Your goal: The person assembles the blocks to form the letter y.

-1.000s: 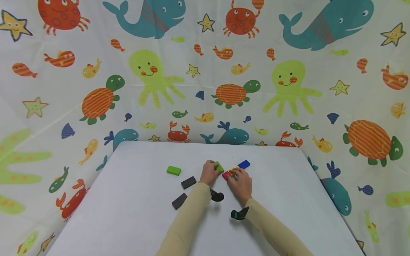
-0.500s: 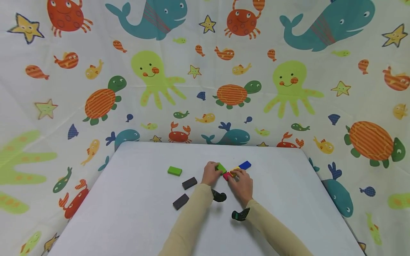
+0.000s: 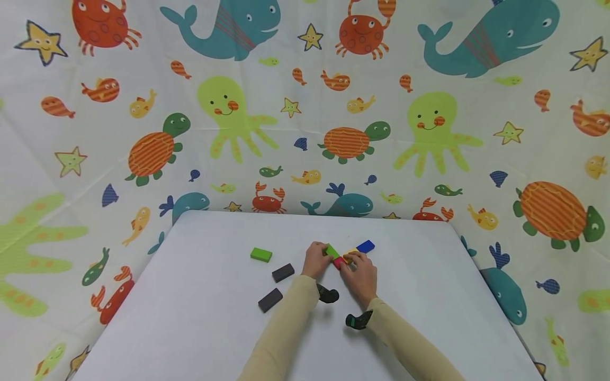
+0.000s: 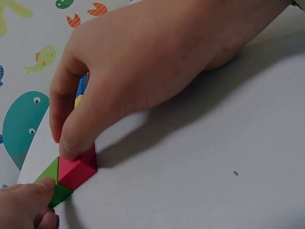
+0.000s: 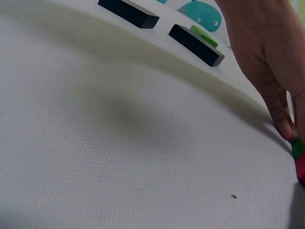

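Note:
My left hand (image 3: 315,260) pinches a green block (image 3: 331,250) near the middle of the white table. The right hand (image 3: 362,278) grips a red block (image 3: 339,262), its thumb and fingers over the top in the left wrist view. There the end of the green block (image 4: 61,192) touches the red block (image 4: 78,172). Beyond the red one, a yellow block (image 3: 351,251) and a blue block (image 3: 366,246) run on in a slanting line, the yellow partly hidden by my right fingers. In the right wrist view my left hand (image 5: 271,62) reaches down at the right edge.
To the left lie a second green block (image 3: 261,254) and two black blocks, one farther back (image 3: 283,272) and one nearer (image 3: 270,300). A curtain (image 3: 305,116) printed with sea animals hangs behind and beside the table (image 3: 200,317).
My left hand has brought the green block right and toward me, closing the gap to the red block. The right hand stays by the red block. The whole head view has shifted slightly.

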`<move>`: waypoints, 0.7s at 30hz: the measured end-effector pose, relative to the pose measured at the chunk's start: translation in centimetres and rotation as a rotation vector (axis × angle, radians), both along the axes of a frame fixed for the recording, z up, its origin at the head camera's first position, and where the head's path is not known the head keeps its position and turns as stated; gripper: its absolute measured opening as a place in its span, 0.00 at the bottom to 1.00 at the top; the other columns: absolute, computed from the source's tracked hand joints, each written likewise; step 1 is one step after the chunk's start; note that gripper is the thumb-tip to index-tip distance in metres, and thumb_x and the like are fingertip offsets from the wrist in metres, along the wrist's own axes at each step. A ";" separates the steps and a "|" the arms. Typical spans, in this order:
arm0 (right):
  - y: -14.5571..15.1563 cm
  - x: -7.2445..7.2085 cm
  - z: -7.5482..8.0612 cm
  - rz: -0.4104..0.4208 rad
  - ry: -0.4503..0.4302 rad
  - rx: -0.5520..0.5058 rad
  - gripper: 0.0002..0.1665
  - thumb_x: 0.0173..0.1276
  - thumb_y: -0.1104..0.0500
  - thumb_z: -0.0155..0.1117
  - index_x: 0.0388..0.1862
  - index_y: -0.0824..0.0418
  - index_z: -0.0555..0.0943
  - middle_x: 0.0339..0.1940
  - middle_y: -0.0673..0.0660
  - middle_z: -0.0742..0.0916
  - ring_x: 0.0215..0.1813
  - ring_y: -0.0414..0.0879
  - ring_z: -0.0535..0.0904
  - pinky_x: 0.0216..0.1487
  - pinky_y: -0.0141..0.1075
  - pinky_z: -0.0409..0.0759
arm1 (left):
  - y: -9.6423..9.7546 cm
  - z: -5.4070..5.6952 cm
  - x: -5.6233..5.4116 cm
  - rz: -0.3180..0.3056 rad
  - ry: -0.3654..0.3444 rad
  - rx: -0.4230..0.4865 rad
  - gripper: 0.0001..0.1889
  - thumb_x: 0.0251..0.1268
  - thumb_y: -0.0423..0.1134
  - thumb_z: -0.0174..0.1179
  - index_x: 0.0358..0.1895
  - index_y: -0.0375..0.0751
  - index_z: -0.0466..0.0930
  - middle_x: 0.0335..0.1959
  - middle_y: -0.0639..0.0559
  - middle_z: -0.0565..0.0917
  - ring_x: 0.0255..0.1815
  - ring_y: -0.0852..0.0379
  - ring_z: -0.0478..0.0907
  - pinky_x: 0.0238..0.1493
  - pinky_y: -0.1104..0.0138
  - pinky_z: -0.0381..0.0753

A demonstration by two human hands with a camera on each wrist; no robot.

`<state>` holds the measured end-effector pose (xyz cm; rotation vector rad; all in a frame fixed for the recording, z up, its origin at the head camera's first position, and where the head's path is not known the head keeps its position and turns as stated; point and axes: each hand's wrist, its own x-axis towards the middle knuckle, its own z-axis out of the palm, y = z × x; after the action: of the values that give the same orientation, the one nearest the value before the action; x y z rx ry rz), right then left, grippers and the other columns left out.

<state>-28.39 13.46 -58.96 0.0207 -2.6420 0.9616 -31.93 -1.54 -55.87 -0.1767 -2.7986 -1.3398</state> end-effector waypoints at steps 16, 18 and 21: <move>0.2 0.0 -0.2 0.013 0.010 -0.014 0.17 0.65 0.49 0.68 0.48 0.57 0.86 0.52 0.57 0.83 0.57 0.56 0.76 0.55 0.55 0.69 | 0.2 0.1 0.3 0.010 -0.007 0.009 0.20 0.63 0.32 0.65 0.57 0.27 0.78 0.54 0.37 0.76 0.55 0.45 0.74 0.60 0.55 0.73; 0.2 0.0 -0.2 0.015 0.013 -0.014 0.17 0.64 0.49 0.68 0.48 0.57 0.86 0.52 0.57 0.83 0.57 0.56 0.76 0.55 0.55 0.69 | 0.2 0.2 0.4 0.014 -0.016 0.011 0.20 0.63 0.32 0.65 0.57 0.27 0.78 0.54 0.37 0.76 0.55 0.45 0.74 0.60 0.55 0.73; 0.2 0.0 -0.3 0.017 0.020 -0.015 0.17 0.64 0.49 0.69 0.47 0.57 0.86 0.52 0.57 0.83 0.57 0.56 0.76 0.54 0.55 0.69 | 0.1 0.3 0.5 0.019 -0.023 0.013 0.20 0.63 0.32 0.65 0.58 0.27 0.78 0.54 0.37 0.76 0.55 0.45 0.73 0.60 0.55 0.73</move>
<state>-28.37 13.65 -59.21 0.0491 -2.6206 0.9816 -31.39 -1.43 -55.54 -0.1350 -2.8020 -1.3647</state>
